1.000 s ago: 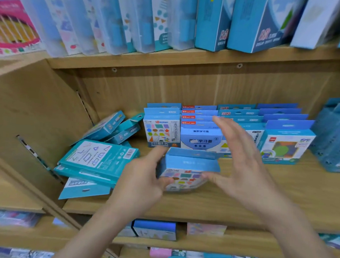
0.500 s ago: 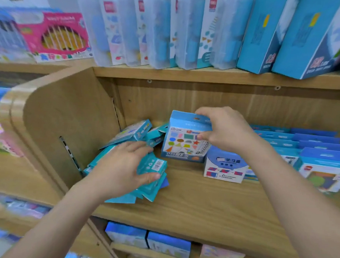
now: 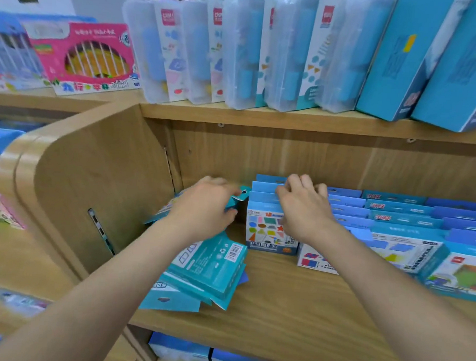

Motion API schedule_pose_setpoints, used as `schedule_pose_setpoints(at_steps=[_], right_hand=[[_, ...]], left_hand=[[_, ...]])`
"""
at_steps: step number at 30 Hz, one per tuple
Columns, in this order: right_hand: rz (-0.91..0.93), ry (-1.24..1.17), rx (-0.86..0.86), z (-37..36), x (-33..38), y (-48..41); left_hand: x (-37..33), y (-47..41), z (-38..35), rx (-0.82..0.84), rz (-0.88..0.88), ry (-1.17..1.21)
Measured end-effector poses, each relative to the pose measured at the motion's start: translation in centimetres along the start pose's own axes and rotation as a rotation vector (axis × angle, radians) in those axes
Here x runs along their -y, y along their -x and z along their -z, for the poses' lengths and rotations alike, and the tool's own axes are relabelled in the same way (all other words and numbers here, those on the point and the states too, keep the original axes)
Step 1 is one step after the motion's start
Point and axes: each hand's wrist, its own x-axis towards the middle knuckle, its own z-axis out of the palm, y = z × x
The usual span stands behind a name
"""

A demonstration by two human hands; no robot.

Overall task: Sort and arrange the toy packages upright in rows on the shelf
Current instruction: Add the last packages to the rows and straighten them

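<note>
Small blue toy packages stand upright in rows on the wooden shelf (image 3: 294, 302). The front one of the left row, a shapes package (image 3: 264, 231), stands upright; my right hand (image 3: 303, 208) rests on the hang tabs of that row, fingers curled over them. A loose pile of teal packages (image 3: 207, 267) lies flat at the shelf's left end. My left hand (image 3: 205, 206) reaches into the back left corner and grips a teal package (image 3: 240, 198) by its tab. More upright rows (image 3: 400, 216) fill the right side.
The wooden side panel (image 3: 87, 183) closes the shelf on the left. Above, a shelf holds clear plastic cases (image 3: 238, 50), tall blue boxes (image 3: 419, 60) and a pink boxed toy (image 3: 86, 56). Blue boxes (image 3: 194, 352) sit on the shelf below.
My right hand has set the shapes package upright at the front of the left row and moved onto the tabs. My left hand left the flat pile and reached to the back corner.
</note>
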Motion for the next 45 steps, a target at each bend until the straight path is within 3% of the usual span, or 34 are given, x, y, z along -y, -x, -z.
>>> schedule_pose_setpoints(at_steps=[7, 13, 17, 22, 25, 33, 36, 39, 41, 45], right_hand=[[0.042, 0.001, 0.074, -1.3, 0.0, 0.0], [-0.029, -0.017, 0.103, -1.6, -0.4, -0.9], [-0.055, -0.037, 0.080, -1.4, -0.1, -1.2], [-0.094, -0.039, 0.051, -1.6, 0.1, -0.9], [-0.103, -0.004, 0.020, -1.4, 0.1, -0.5], [-0.105, -0.142, 0.021, -0.9, -0.9, 1.2], [-0.150, -0.396, -0.127, 0.0, -1.7, 2.3], [-0.286, -1.108, -0.305, 2.3, -2.7, 4.2], [-0.272, -1.481, -0.265, 4.3, -3.0, 6.0], [-0.017, -1.560, -0.036, 6.5, -3.0, 8.8]], left_hand=[[0.5, -6.0, -4.3, 0.329, 0.081, -0.364], [1.1, -6.3, -4.6, 0.208, 0.078, -0.430], [2.0, -5.0, -2.1, -0.036, 0.107, -0.211], [2.5, -2.7, 1.5, -0.302, 0.086, 0.275], [1.4, -0.5, 3.7, -0.383, 0.030, 0.473], [-1.3, 3.8, 6.6, -0.539, -0.027, 0.671], [-2.1, 4.5, 7.1, -0.608, -0.005, 0.765], [-3.1, 5.5, 7.8, -0.625, 0.020, 0.899], [-4.1, 6.1, 8.2, -0.587, 0.049, 1.011], [-6.4, 6.5, 7.7, -0.437, 0.131, 1.352]])
